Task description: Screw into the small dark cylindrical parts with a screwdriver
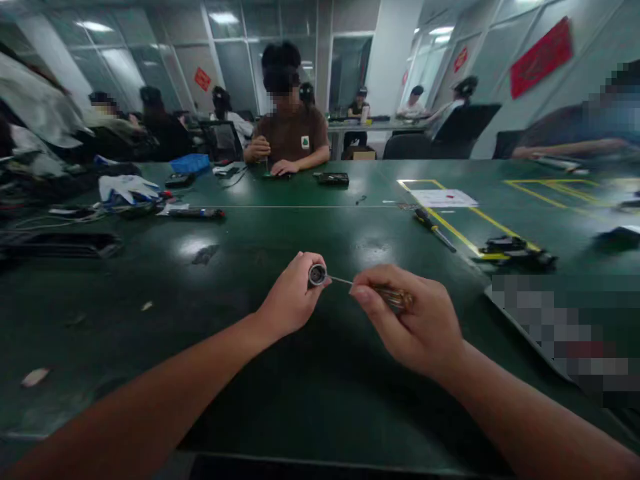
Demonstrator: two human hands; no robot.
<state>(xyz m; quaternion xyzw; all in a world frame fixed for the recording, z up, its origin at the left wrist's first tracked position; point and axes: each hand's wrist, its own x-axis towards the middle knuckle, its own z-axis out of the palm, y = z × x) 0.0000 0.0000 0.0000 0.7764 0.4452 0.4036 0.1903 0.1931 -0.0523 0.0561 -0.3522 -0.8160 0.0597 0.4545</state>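
A: ok so what's going on with the hands here?

B: The left hand (293, 300) has its fingers curled snugly around a small dark cylinder (317, 274), ringed end facing the camera. The right hand (421, 313) is wrapped around a screwdriver (395, 297) with a clear amber handle, thumb and fingers closed in near the shaft. No slack in either grip that I can see.

A: And the tip, is it actually in something?

B: It points left out of the right grip, up to the cylinder's side by the left fingertips (can't tell if it's seated or just touching, those fingers hide it). I'd call the step working the driver at the side of that piece, both held just above the green table (280, 230).

A: What would a move from there call for?

B: My guess: a firm left hold so the cylinder doesn't roll, and the shaft kept lined up so it doesn't skid into those fingertips.

A: Anything else around?

B: Beyond the right grip, a second driver with a black-and-yellow handle (425, 219); straight past both grips, a co-worker (293, 133) across the table.
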